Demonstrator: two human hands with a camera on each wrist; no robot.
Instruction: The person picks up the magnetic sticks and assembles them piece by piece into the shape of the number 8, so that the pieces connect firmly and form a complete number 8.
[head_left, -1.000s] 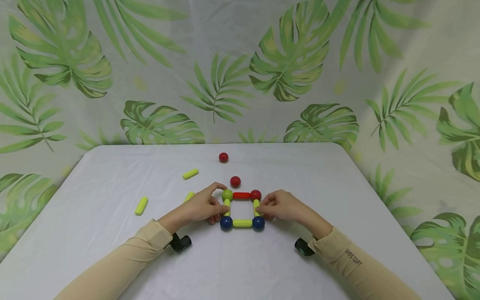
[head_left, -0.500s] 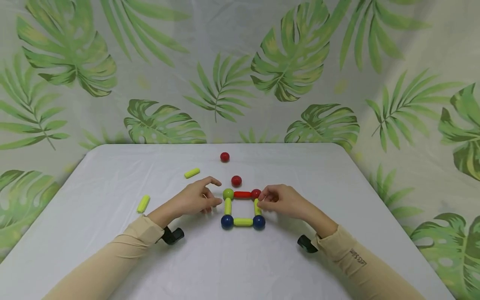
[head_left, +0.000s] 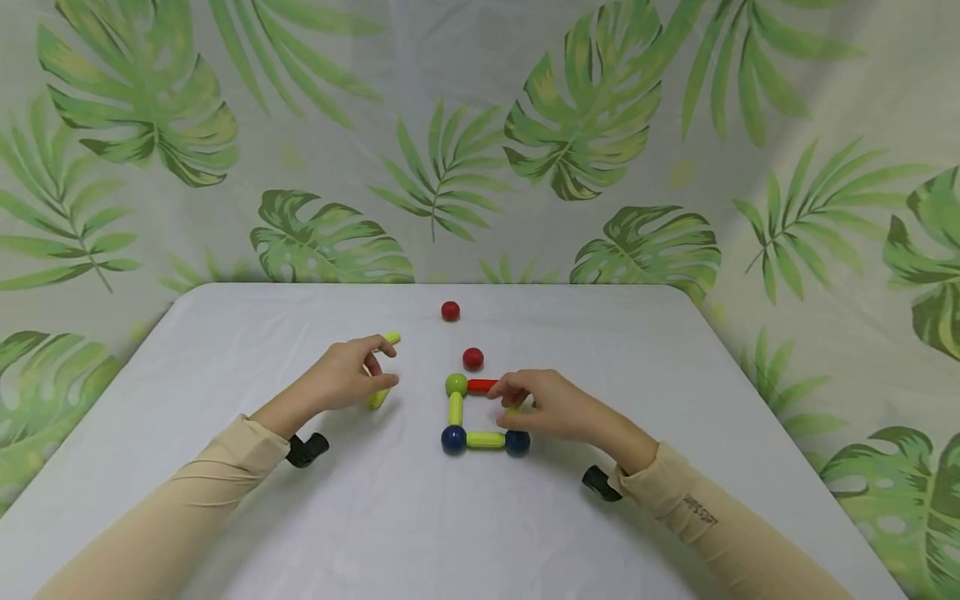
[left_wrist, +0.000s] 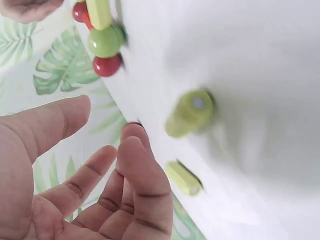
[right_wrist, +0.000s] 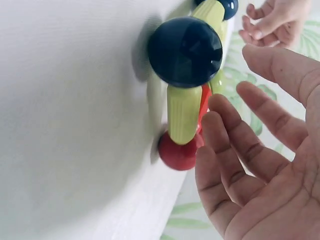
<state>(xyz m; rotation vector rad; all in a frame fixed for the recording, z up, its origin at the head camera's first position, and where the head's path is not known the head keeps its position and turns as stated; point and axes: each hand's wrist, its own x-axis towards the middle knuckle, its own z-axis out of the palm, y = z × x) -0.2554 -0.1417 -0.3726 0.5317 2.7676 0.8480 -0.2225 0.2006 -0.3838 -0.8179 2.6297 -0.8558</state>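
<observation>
My left hand [head_left: 337, 379], fingers relaxed and apart, hovers near two loose yellow-green building rods. The nearer rod [left_wrist: 190, 115] shows a silvery disc in its end; the farther rod [head_left: 393, 337] is partly behind the fingers. Nothing is held. My right hand [head_left: 551, 408] hangs loosely curled over the right side of a square of rods and balls, holding nothing. That square has a green ball [head_left: 456, 385], blue balls [head_left: 453, 439] at the near corners, a red rod [head_left: 481, 387] at the back and yellow-green rods elsewhere. Its red corner ball [right_wrist: 179, 152] is hidden in the head view.
Two loose red balls lie beyond the square, one close behind it [head_left: 473, 358] and another farther back [head_left: 450, 311]. A white cloth covers the table [head_left: 450, 533]. A leaf-patterned curtain [head_left: 465, 150] hangs behind the table's far edge.
My left hand has let go of the square's left side and moved left to the loose rods. The right hand has come off the right rod and shifted slightly left over the square.
</observation>
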